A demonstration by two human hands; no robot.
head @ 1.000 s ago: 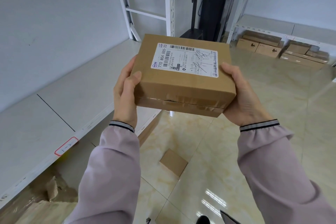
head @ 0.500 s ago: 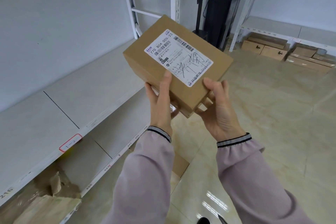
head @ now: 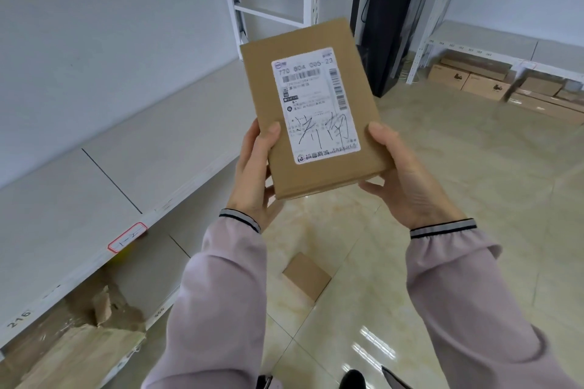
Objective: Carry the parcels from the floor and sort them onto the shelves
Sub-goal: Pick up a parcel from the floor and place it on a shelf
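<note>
Item: cardboard parcel (head: 311, 110), flat rectangular carton, held in the air at chest height with its long axis pointing away; white shipping label (head: 314, 104) face up, printed barcode and handwritten marks legible. Left hand (head: 254, 174) clasps the near left edge, thumb on top; right hand (head: 401, 180) clasps the near right corner, thumb on top, fingers beneath. Handling, judged: light, stiff, dry cardboard, unlikely to slip; best taken by opposite long edges, clear of the label. Adjacent: white shelf board (head: 132, 174) at left, bare, with red-bordered tag (head: 127, 237). Below: small carton (head: 306, 276) on the tiled floor (head: 442, 199). Far right: stacked boxes (head: 493, 85) under another rack.
</note>
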